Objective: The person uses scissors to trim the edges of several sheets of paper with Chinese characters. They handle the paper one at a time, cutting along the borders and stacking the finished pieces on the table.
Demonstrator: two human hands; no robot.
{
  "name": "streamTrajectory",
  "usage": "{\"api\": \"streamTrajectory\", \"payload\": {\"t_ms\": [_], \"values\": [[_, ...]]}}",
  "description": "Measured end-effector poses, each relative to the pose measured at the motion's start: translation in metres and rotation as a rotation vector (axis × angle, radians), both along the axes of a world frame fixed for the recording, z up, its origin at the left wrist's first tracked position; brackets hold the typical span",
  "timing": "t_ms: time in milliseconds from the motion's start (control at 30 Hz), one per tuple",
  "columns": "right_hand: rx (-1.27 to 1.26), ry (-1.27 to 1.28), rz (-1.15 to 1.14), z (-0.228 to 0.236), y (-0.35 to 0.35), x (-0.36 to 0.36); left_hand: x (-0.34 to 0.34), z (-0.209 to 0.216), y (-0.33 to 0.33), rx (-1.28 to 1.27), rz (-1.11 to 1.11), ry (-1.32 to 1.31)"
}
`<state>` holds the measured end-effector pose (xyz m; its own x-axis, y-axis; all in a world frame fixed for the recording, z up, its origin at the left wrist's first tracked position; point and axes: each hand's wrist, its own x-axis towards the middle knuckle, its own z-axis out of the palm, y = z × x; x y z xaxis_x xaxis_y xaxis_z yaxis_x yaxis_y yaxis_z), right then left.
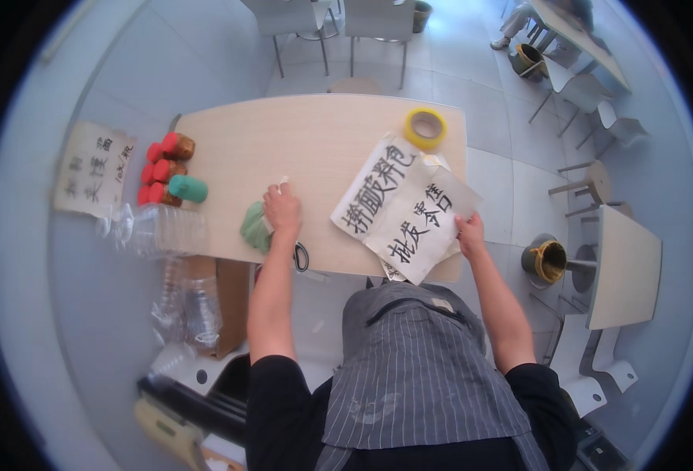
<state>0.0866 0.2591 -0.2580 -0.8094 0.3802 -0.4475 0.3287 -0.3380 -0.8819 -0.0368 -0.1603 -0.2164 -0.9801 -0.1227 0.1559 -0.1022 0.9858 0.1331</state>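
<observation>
My left hand (pixel 282 209) is closed over a bunched pale green cloth (pixel 255 228) on the table, its fingers partly hidden from above. A small white tip (pixel 284 182) pokes out past the fingertips; I cannot make out what it belongs to. Scissors with black handles (pixel 301 256) lie beside my left wrist at the table's near edge. My right hand (pixel 470 235) grips the right edge of a white paper sheet (pixel 419 220) with black brush writing. That sheet overlaps another written sheet (pixel 377 182) and more papers beneath.
Yellow tape (pixel 425 128) lies at the table's far right. Red-lidded jars (pixel 178 147) and a green-topped container (pixel 188 188) line the left side, near clear plastic containers (pixel 175 229). Below stands a cardboard box (pixel 231 302). Chairs, stools and bins (pixel 545 261) surround the table (pixel 284 133); another person sits far right.
</observation>
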Motion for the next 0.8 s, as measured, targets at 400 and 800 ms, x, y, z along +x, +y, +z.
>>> {"api": "streamTrajectory", "payload": {"t_ms": [400,800], "values": [[-0.490,0.196,-0.057,0.029,-0.022,0.022,0.055,0.013,0.100,1.819,0.100,-0.124],[-0.525,-0.020,0.060,0.034,-0.021,0.036,0.061,0.000,0.107,1.573,0.172,0.071]]}}
